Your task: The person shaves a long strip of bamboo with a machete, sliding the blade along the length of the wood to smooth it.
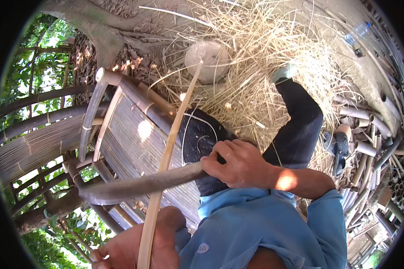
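- Fingers of the right hand (235, 163) curled closed round the near end of a long knife (125, 188), thumb side toward the blade, narrow grip with no wide spread
- Left hand (125, 245) palm up at lower edge, a pale wood strip (171, 141) lying across the palm; fingers partly cut off by the frame, some fingertips bent at left, cannot tell whether they close on the strip
- Strip sits left of the right-hand fingers, apart from them, and on top of the left palm
- Knife blade crosses over the strip between the two hands, contact at the crossing looks likely but unclear
- Strip's long axis runs from bottom edge up and slightly right, narrow tip pointing away from the person, in view overlapping the round stone (213, 51)
- Knife's long axis nearly sideways, blade pointing left, slightly curved
- Bamboo bench (125, 121) at left, straw-like shavings (251, 89) on the ground ahead
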Tool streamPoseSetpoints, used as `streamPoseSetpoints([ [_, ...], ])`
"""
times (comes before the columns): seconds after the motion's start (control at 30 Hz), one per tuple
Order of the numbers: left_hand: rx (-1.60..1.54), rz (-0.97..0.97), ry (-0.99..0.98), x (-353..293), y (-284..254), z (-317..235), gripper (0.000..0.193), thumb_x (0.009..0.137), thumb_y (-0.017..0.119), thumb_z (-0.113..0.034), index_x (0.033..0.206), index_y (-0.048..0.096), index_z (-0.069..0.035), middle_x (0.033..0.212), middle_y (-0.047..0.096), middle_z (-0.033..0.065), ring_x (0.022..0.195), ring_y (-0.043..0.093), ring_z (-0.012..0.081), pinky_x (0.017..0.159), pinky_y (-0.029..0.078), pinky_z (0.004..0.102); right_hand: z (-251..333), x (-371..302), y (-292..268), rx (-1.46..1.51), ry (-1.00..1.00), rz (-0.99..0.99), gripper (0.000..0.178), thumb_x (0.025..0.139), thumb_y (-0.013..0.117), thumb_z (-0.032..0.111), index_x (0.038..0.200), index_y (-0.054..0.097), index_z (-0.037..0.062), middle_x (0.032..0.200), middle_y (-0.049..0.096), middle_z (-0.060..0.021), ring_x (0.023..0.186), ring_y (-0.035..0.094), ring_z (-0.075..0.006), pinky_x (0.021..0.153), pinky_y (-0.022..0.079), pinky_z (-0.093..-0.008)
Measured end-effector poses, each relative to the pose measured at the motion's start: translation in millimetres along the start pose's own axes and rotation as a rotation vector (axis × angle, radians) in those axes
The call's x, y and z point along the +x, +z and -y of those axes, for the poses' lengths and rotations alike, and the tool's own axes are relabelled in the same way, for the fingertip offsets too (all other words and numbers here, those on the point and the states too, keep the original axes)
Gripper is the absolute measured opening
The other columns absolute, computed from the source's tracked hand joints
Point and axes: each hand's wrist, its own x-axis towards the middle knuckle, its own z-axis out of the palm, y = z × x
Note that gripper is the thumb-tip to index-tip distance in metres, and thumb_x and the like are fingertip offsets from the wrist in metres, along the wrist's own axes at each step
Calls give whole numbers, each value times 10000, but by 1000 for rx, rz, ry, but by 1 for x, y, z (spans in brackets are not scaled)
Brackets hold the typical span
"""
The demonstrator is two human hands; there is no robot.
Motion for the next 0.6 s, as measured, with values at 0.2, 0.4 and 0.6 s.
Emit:
streamPoseSetpoints([
  [0.2,-215,-533,55,-7,52,48,492,1055,322,-556,915,567,-153,613,355,-6,469,360,170,431,340,309,-195,-32,75,-96,772,470,274,955,559,149,1197,531,23,785,647,-227,727,699,-381,579,556,-466],
  [0.4,-183,213,-466,-74,18,81,641,998,269,-694,786,482,-128,610,373,8,431,394,163,414,315,320,-193,-24,83,-4,741,288,266,1024,564,274,1144,538,38,836,652,-192,637,659,-338,592,538,-451],
  [0.6,-314,266,-367,-53,46,88,574,1052,221,-625,952,453,-110,686,415,39,402,409,134,330,345,249,-213,-45,100,226,882,273,223,1026,529,258,1113,514,53,732,622,-195,580,641,-359,539,519,-492],
])
